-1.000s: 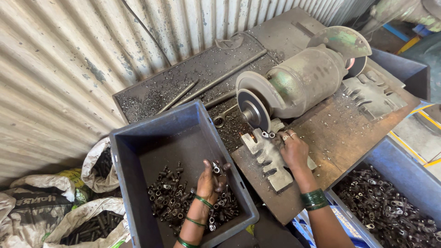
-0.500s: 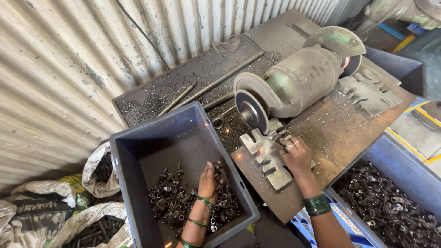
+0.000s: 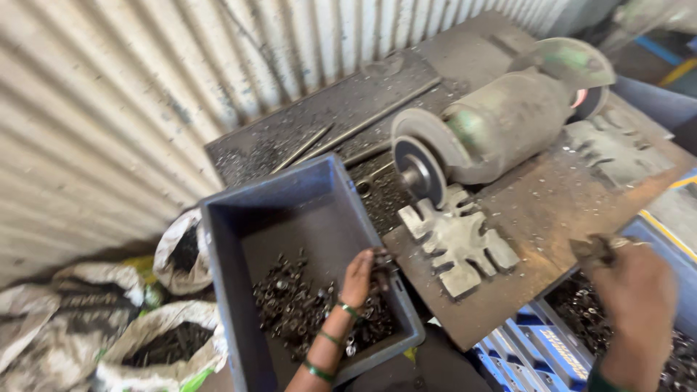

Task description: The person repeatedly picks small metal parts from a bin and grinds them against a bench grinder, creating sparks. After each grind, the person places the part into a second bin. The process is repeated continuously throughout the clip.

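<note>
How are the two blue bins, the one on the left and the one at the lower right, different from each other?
The left bin shows whole, with tall grey-blue walls; the right bin is cut off by the frame, with a ribbed brighter blue side. The left bin's parts cover only the near floor, with the left hand reaching in; the right bin looks filled, under the right hand. Both hold small dark metal parts.

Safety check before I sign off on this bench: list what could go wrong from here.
1. The left hand digs bare in the small metal parts of the blue crate; sharp edges could cut it.
2. The grinder wheel sits uncovered on its near side, close to that hand; a reach past could graze it.
3. The right hand holds something small over the other bin; it might drop.
</note>
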Demonstrator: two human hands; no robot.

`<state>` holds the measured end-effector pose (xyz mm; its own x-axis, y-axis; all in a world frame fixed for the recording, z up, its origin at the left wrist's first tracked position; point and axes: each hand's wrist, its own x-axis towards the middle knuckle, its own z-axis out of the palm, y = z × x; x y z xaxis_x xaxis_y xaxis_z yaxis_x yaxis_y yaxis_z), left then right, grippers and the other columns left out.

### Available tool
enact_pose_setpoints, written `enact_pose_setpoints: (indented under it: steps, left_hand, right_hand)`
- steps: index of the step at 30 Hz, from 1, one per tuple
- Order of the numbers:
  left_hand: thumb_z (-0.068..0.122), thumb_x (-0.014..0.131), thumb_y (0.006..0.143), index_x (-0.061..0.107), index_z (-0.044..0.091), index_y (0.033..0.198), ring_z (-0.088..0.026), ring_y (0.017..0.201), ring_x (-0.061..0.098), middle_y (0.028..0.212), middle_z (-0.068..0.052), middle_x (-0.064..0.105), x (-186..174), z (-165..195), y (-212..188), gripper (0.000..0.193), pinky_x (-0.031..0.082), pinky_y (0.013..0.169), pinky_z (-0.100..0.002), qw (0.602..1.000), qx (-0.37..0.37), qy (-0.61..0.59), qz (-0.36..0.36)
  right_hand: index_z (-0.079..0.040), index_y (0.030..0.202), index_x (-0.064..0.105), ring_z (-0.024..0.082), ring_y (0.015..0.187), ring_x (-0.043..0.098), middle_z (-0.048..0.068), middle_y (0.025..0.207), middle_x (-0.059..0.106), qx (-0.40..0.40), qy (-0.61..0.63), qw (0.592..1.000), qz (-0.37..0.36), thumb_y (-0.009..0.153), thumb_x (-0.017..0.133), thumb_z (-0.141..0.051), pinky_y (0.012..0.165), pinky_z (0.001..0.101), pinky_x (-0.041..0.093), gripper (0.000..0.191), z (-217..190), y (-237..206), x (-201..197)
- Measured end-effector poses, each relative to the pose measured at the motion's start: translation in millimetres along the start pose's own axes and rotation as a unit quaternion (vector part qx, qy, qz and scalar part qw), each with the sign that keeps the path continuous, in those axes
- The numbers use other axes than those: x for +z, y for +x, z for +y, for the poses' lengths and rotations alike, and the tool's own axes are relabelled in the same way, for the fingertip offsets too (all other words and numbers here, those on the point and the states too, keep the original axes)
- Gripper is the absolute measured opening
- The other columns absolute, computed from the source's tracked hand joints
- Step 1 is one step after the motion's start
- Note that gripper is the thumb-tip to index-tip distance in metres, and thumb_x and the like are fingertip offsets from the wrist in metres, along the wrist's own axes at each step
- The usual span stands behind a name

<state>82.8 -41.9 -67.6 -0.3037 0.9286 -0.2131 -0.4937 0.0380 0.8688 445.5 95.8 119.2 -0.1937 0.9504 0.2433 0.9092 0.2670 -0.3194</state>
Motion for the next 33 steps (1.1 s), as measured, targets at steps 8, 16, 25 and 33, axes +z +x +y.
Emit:
enact_pose_setpoints:
  steps: [8, 16, 25, 33]
  left_hand:
    - [0.023, 0.053, 0.117, 0.070, 0.007, 0.125, -0.027, 0.139, 0.050, 0.122, -0.012, 0.067, 33.6, 0.4, -12.5, 0.025, 0.045, 0.113, -0.040, 0.924, 0.301, 0.180, -0.150]
    - [0.058, 0.078, 0.078, 0.054, 0.024, 0.144, -0.043, 0.126, 0.052, 0.142, -0.024, 0.047, -50.6, 81.0, 17.1, 0.078, 0.051, 0.106, -0.052, 0.752, 0.086, 0.632, 0.165]
    - [0.062, 0.078, 0.079, 0.053, 0.033, 0.140, -0.042, 0.142, 0.038, 0.153, -0.017, 0.037, -93.5, 89.4, 2.4, 0.072, 0.043, 0.110, -0.061, 0.591, -0.186, 0.751, 0.228]
    - [0.027, 0.081, 0.080, 0.055, 0.008, 0.124, -0.044, 0.113, 0.063, 0.130, -0.022, 0.058, -93.7, 89.3, 6.4, 0.054, 0.056, 0.094, -0.052, 0.704, -0.026, 0.681, 0.200]
  right_hand:
    - [-0.007, 0.121, 0.070, 0.016, 0.093, 0.070, 0.005, 0.105, 0.078, -0.149, 0.420, 0.856, -0.263, 0.081, 0.083, -0.013, 0.083, 0.0300, 0.056, 0.043, -114.7, -47.8, 172.4]
    - [-0.009, 0.111, 0.076, 0.027, 0.087, 0.070, 0.012, 0.096, 0.075, -0.079, 0.214, 0.960, -0.161, 0.088, 0.073, -0.023, 0.080, 0.0371, 0.056, 0.027, -83.6, 11.7, 181.0]
    - [-0.008, 0.096, 0.077, 0.039, 0.091, 0.064, 0.018, 0.094, 0.067, -0.087, 0.100, 0.991, 0.010, 0.075, 0.079, -0.028, 0.080, 0.0474, 0.052, 0.029, -72.8, 17.2, 169.7]
    - [-0.006, 0.094, 0.077, 0.038, 0.093, 0.063, 0.017, 0.094, 0.067, -0.114, 0.169, 0.979, 0.024, 0.083, 0.077, -0.027, 0.082, 0.0471, 0.050, 0.023, -71.2, 28.0, 175.0]
